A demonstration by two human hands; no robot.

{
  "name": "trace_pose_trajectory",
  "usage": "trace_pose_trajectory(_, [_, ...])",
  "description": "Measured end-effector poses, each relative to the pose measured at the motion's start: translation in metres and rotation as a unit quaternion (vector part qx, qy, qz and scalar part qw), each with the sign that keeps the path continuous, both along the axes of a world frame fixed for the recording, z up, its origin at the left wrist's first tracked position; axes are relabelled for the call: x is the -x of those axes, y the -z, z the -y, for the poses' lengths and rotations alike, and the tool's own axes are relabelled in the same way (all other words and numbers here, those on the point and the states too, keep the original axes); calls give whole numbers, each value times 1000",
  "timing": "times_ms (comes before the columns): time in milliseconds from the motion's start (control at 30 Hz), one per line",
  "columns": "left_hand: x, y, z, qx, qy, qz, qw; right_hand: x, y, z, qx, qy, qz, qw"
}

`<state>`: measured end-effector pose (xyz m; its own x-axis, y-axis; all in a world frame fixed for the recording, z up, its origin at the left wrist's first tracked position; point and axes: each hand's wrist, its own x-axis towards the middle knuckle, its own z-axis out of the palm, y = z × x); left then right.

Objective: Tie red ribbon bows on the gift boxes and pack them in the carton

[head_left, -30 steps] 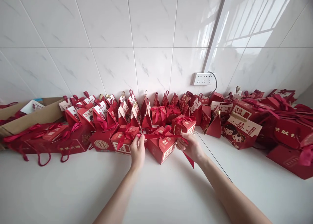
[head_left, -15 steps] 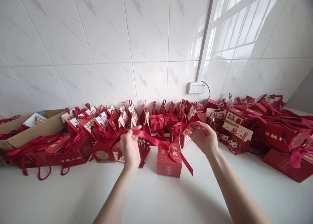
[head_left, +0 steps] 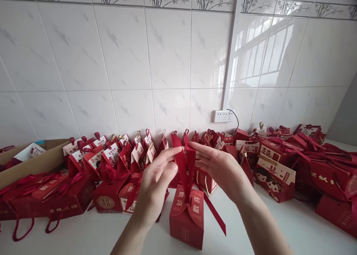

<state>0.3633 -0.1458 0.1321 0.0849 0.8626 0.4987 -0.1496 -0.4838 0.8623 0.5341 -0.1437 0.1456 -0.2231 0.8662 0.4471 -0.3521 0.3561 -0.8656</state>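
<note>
A small red gift box (head_left: 185, 225) with gold lettering and curved interlocking top flaps stands on the white surface. From its top a red ribbon (head_left: 190, 165) rises in two upright strands, while a loose ribbon end trails down the right side. My left hand (head_left: 156, 186) pinches one strand at the fingertips, thumb bent inward. On the other side, my right hand (head_left: 223, 167) has its fingers stretched together, their tips pressed on the second strand. Both hands are above the box, close to each other; part of the right thumb is hidden.
Behind stand many red and white gift boxes (head_left: 110, 156) in rows against the tiled wall (head_left: 170, 54). More ribboned boxes (head_left: 326, 173) are piled at right. A cardboard carton (head_left: 36, 160) sits at far left. A power socket (head_left: 223, 116) is on the wall.
My hands have come together above the box, from wide apart with the ribbon stretched sideways. The ribbon now stands up in two strands. The view has tilted upward.
</note>
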Motion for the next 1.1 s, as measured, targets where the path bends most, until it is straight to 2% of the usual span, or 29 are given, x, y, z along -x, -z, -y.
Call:
trace_pose_trajectory(133, [5, -5, -3, -5, -11, 53, 999, -10, -2, 6, -22, 41, 10, 999])
trace_pose_trajectory(233, [13, -13, -1, -35, -74, 78, 994, -27, -6, 13, -20, 37, 76, 996])
trace_pose_trajectory(333, [18, -20, 8, -145, -221, -11, 964, -41, -12, 23, 36, -34, 196, 979])
trace_pose_trajectory(400, [16, -21, 14, -209, -275, -125, 930, -42, -14, 24, 67, -41, 266, 961])
trace_pose_trajectory(433, [14, -20, 16, -220, -271, -187, 919, -40, -13, 22, 69, -29, 309, 948])
trace_pose_trajectory(500, [9, -14, 17, -194, -207, -314, 906, -32, -7, 14, 52, 11, 426, 903])
trace_pose_trajectory(600, [2, 2, 13, -102, -79, -486, 864, -15, 9, -3, 20, 55, 606, 794])
trace_pose_trajectory(667, [-3, 11, 12, -38, -18, -567, 823, -5, 18, -10, 14, 51, 677, 734])
trace_pose_trajectory(767, [-11, 18, 14, 34, 21, -621, 783, 7, 23, -13, 13, 1, 731, 682])
trace_pose_trajectory(833, [-16, 20, 16, 42, 20, -623, 781, 11, 22, -12, 7, -21, 751, 660])
trace_pose_trajectory(900, [-18, 25, 17, 25, 7, -615, 788, 13, 20, -11, -1, -28, 759, 651])
trace_pose_trajectory(1000, [-16, 33, 15, -15, -13, -615, 788, 11, 20, -13, 2, -24, 760, 650])
trace_pose_trajectory(1100, [-9, 33, 12, -36, -20, -644, 764, 4, 22, -15, 14, -2, 753, 658])
